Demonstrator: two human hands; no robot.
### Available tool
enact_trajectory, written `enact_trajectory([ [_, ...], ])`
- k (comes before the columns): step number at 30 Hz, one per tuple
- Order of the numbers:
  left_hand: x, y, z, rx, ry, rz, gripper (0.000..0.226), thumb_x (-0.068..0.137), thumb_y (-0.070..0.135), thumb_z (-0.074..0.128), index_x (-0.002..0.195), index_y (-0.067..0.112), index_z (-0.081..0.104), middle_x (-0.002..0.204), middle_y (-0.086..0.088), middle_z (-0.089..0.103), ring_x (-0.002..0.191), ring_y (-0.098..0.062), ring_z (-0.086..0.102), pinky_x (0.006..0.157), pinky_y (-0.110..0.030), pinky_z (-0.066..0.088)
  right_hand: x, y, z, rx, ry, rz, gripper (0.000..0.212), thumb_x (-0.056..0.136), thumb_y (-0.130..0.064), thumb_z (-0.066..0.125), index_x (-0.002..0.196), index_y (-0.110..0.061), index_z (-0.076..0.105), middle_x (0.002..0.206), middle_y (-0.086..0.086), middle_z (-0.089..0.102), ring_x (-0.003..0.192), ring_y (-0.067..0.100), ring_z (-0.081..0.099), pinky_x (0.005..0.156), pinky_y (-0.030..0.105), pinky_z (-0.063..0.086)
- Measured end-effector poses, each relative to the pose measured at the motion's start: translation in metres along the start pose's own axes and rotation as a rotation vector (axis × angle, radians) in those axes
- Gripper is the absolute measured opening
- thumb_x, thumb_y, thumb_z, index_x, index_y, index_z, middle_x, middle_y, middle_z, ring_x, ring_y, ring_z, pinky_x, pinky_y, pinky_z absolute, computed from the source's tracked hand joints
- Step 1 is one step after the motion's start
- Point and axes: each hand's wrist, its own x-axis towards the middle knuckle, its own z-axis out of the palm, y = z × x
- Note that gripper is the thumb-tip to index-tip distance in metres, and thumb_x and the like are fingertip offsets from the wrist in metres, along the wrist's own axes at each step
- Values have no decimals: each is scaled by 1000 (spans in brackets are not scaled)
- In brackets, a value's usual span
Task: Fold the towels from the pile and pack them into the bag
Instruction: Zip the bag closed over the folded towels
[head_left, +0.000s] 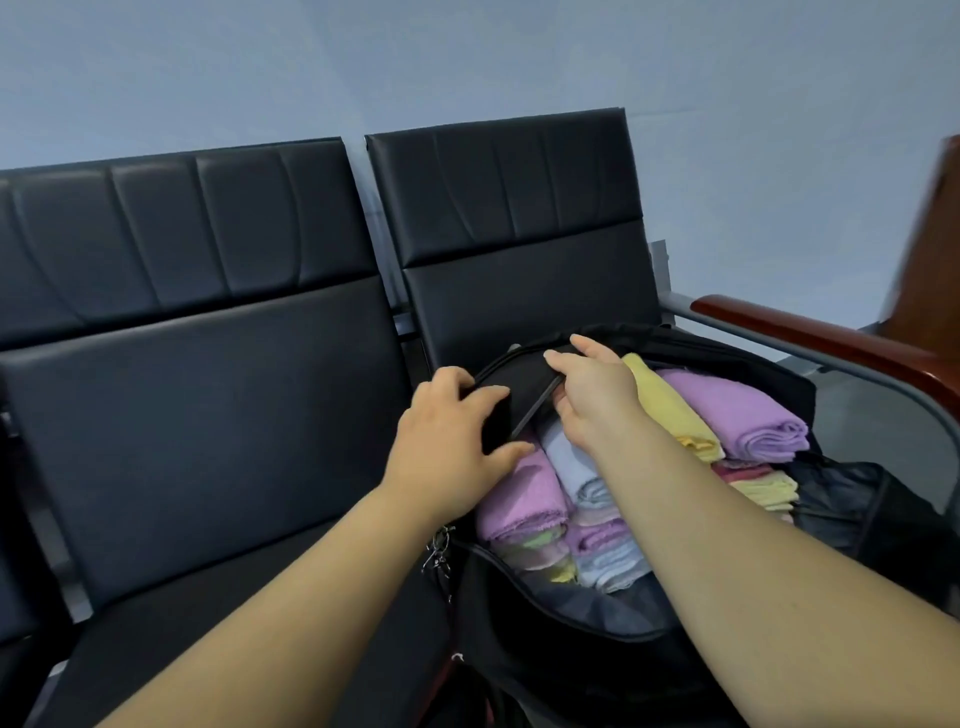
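Both forearms reach in from the bottom edge toward the black bag (519, 618), which lies open on the seat of the right-hand chair (519, 291). The left hand (452, 431) grips the flap (519, 371) at its left edge, its fingers (483, 395) curled over the black panel. The right hand (592, 400) holds the same flap further along: two fingers lie on top and the rest look tucked under the zip edge, so both hands are clamped on the flap rather than on a towel.

Folded towels fill the bag in stacks. A purple towel (519, 499) and a pale one (576, 467) sit just under the hands, and a yellow towel (670, 410) and a second purple one (737, 415) sit on the right. No unfolded pile is in view, so packing looks nearly done and closing seems to be the step in hand.

The main risk is the zip. The top towels stand proud of the opening, and the soft cloth lies right against the flap edge, so a pull across could catch fabric in the teeth. The right-hand stack leans toward the far rim and could slump out if the flap drags it. Tugging hard could also slide the bag toward the seat's front edge, near the wooden armrest (831, 343).
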Motion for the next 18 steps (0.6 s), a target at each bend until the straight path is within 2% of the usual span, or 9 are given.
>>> enact_trajectory([
  [2, 3, 9, 8, 144, 47, 39, 60, 80, 51, 75, 134, 31, 61, 126, 1, 49, 111, -27, 49, 90, -43, 48, -2, -6, 0, 33, -13, 9, 55, 92, 8, 65, 141, -12, 54, 99, 13, 71, 81, 21, 70, 83, 34, 58],
  [4, 9, 14, 11, 209, 155, 91, 36, 78, 31, 75, 113, 25, 73, 103, 1, 60, 95, -31, 57, 76, -42, 47, -3, -12, 0, 56, -22, 14, 55, 92, 10, 64, 142, -12, 53, 98, 12, 70, 78, 18, 69, 72, 27, 58],
  [6, 16, 14, 8, 236, 229, 136, 20, 76, 18, 67, 93, 21, 77, 81, 2, 60, 78, -32, 61, 64, -38, 43, -1, -14, 0, 95, -6, 25, 57, 92, 13, 61, 143, -12, 51, 99, 12, 68, 78, 17, 67, 64, 23, 55],
  [8, 17, 11, 0, 152, 257, 131, 26, 79, 17, 63, 99, 20, 79, 77, 1, 63, 73, -32, 64, 57, -38, 50, 7, -14, 0, 148, 31, 44, 60, 92, 16, 58, 143, -13, 50, 107, 14, 66, 83, 19, 65, 71, 28, 56],
  [11, 6, 2, -14, -25, 264, 37, 25, 94, 21, 65, 115, 24, 76, 88, 6, 66, 82, -26, 68, 67, -39, 57, 26, -23, -2, 168, 117, 26, 61, 91, 15, 60, 143, -16, 52, 119, 15, 64, 83, 18, 63, 80, 35, 54],
  [14, 0, -2, -21, -76, 230, 14, 27, 97, 23, 66, 122, 31, 73, 88, 11, 62, 84, -20, 65, 71, -32, 52, 41, -37, -7, 139, 173, -26, 60, 89, 15, 62, 139, -17, 54, 109, 12, 65, 81, 18, 63, 87, 37, 56],
  [16, 3, -1, -20, -65, 217, 3, 30, 98, 24, 64, 125, 35, 71, 85, 12, 57, 81, -18, 60, 69, -30, 47, 47, -44, -14, 50, 226, -78, 60, 85, 13, 66, 135, -21, 57, 109, 14, 67, 82, 21, 64, 85, 37, 58],
  [18, 5, 2, -17, -55, 199, -12, 32, 98, 24, 63, 127, 37, 69, 82, 13, 51, 78, -14, 54, 67, -28, 41, 50, -48, -24, -74, 267, -145, 61, 83, 10, 70, 134, -22, 59, 115, 12, 68, 86, 19, 64, 79, 30, 56],
])
